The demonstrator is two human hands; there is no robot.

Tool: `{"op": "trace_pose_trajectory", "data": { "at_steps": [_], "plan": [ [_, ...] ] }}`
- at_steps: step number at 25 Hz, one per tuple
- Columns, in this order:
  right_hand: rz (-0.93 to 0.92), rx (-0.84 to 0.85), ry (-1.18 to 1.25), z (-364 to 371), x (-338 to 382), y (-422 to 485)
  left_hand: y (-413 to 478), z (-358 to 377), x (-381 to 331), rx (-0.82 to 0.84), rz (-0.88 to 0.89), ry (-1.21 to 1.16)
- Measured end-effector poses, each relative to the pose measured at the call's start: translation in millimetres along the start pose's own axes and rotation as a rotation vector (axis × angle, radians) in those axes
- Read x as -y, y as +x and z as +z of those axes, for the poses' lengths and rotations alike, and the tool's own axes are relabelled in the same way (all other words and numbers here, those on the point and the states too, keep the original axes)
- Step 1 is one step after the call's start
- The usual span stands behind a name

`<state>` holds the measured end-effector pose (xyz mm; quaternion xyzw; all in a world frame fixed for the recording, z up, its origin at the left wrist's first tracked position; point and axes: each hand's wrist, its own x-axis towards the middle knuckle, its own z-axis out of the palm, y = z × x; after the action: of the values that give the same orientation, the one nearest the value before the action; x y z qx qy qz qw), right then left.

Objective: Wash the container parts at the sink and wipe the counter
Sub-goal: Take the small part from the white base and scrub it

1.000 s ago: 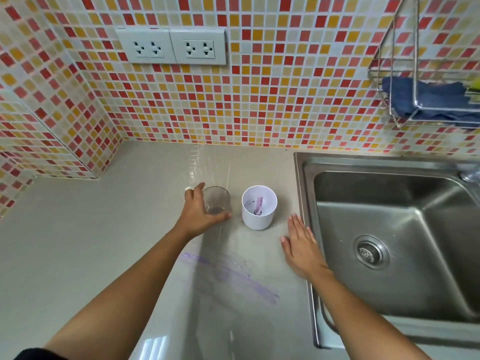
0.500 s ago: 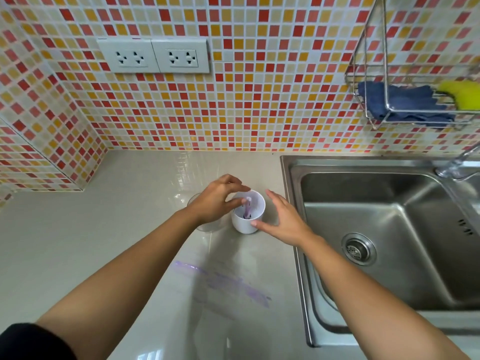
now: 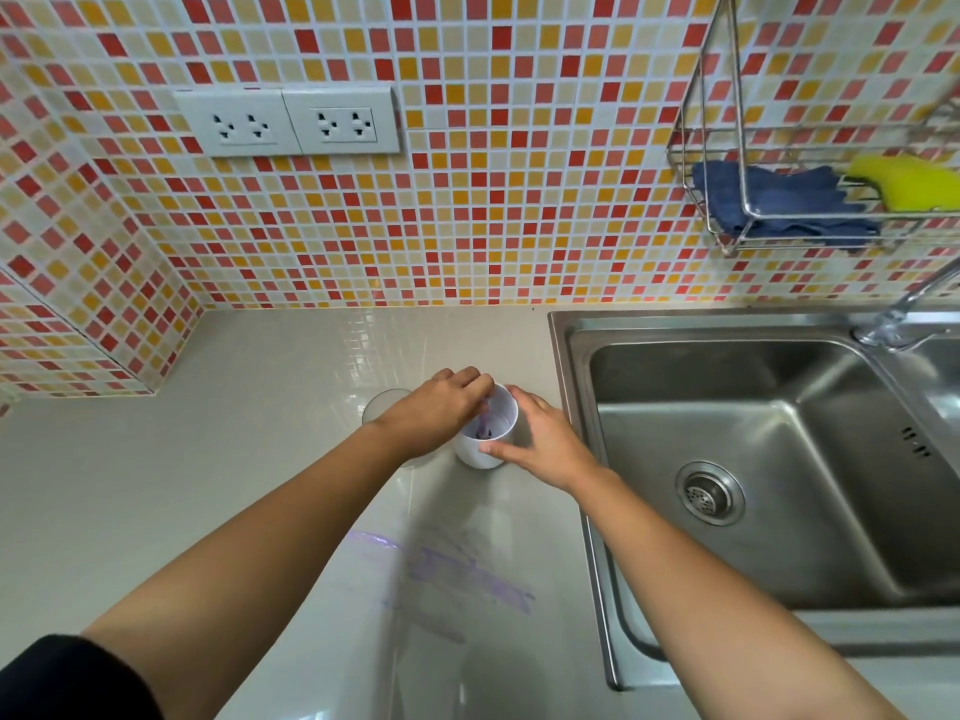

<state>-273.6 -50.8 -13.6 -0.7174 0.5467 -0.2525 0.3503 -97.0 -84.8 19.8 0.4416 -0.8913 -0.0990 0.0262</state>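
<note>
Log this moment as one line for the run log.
left hand: pinches purple piece inside white cup | right hand: grips white cup | clear glass: behind left hand | purple smear: on counter, unwiped

Twin wall sockets [image 3: 288,122], mosaic tiled wall [image 3: 519,200], wire rack [image 3: 744,194], yellow sponge [image 3: 909,181]

Before me a wall of small red, orange and cream mosaic tiles [image 3: 519,210] turns a corner on my left, carrying two white double power sockets [image 3: 291,122] and a chrome wire rack [image 3: 744,200] above a glossy beige countertop [image 3: 208,459] that reflects soft light.
</note>
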Motion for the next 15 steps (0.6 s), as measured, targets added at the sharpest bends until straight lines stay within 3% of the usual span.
{"op": "trace_pose_trajectory", "data": {
  "at_steps": [15],
  "plan": [
    [0.024, -0.010, 0.014, 5.9, -7.4, 2.3, -2.7, 7.0, 3.0, -0.057, 0.018, -0.078]
  ]
}}
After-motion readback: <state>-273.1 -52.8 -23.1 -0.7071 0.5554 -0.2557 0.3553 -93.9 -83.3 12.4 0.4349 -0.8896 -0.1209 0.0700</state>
